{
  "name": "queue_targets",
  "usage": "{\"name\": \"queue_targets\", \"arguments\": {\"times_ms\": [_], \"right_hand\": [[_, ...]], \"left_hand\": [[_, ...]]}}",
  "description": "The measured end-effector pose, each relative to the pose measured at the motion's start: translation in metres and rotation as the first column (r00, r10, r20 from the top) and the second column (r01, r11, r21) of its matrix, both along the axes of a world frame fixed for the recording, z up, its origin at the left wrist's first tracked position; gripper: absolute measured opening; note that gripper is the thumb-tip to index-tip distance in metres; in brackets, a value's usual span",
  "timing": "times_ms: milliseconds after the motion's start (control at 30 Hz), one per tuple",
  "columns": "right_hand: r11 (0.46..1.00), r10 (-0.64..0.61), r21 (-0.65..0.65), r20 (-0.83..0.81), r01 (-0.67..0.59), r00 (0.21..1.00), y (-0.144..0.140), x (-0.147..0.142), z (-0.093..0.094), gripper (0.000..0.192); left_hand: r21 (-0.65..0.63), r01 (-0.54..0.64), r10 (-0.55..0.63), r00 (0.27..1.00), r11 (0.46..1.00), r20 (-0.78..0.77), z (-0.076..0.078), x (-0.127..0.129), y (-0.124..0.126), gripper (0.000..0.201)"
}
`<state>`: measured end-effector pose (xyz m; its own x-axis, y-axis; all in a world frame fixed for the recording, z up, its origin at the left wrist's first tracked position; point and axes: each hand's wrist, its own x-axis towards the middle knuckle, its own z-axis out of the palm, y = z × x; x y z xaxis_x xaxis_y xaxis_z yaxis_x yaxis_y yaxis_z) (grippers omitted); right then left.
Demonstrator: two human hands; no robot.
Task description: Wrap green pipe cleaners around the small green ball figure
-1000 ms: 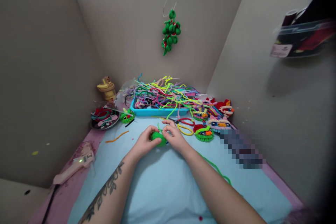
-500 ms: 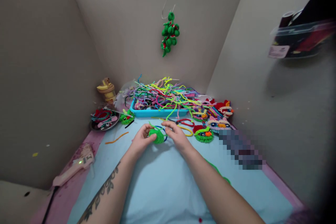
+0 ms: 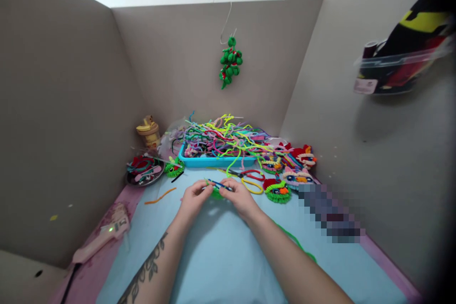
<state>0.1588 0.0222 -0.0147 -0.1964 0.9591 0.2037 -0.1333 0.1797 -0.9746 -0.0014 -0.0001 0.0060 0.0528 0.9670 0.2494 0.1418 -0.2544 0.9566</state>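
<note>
My left hand (image 3: 193,198) and my right hand (image 3: 239,196) meet over the light blue mat (image 3: 221,251) and pinch a small green fuzzy pipe-cleaner piece (image 3: 216,192) between their fingertips. A thin blue pipe cleaner (image 3: 218,184) runs across the top of the piece, under my fingers. A long green pipe cleaner (image 3: 295,242) trails off on the mat beside my right forearm. Most of the green piece is hidden by my fingers.
A blue tray (image 3: 213,161) heaped with coloured pipe cleaners stands behind my hands. Finished fuzzy faces (image 3: 278,191) and red scissors (image 3: 251,174) lie at the right. A round dish (image 3: 144,173), a glue gun (image 3: 103,235) and an orange strand (image 3: 160,196) lie at the left. A green ornament (image 3: 230,61) hangs on the cardboard wall.
The view has tilted up a little. My hands have drawn closer together on the green piece, and the blue pipe cleaner now lies across its top.
</note>
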Motion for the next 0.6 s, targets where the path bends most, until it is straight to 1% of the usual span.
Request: {"name": "queue_targets", "arguments": {"times_ms": [167,300,400,467,533,600], "right_hand": [[0.996,-0.023,0.087,0.136,0.011,0.990,-0.001,-0.004,-0.006,0.018],[0.978,-0.036,0.209,0.267,-0.022,0.963,-0.005,-0.007,-0.004,0.015],[0.969,-0.054,0.247,0.314,-0.026,0.948,-0.007,-0.008,-0.001,0.017],[0.967,-0.069,0.254,0.313,-0.014,0.947,-0.008,-0.008,0.000,0.018],[0.971,-0.068,0.238,0.287,-0.002,0.955,-0.007,-0.008,0.001,0.021],[0.984,-0.045,0.178,0.217,0.005,0.975,-0.008,-0.008,0.002,0.024]], "left_hand": [[0.024,-0.179,0.177,0.981,0.983,0.085,-0.011,0.001,0.004,0.020],[-0.044,-0.260,0.263,0.945,0.965,0.194,-0.019,0.005,0.005,0.018],[-0.061,-0.256,0.263,0.938,0.965,0.227,-0.021,0.009,0.004,0.019],[-0.057,-0.250,0.256,0.935,0.967,0.244,-0.019,0.010,0.003,0.018],[-0.046,-0.240,0.243,0.935,0.970,0.259,-0.017,0.010,0.002,0.017],[-0.042,-0.216,0.219,0.938,0.976,0.270,-0.015,0.010,0.001,0.018]]}}
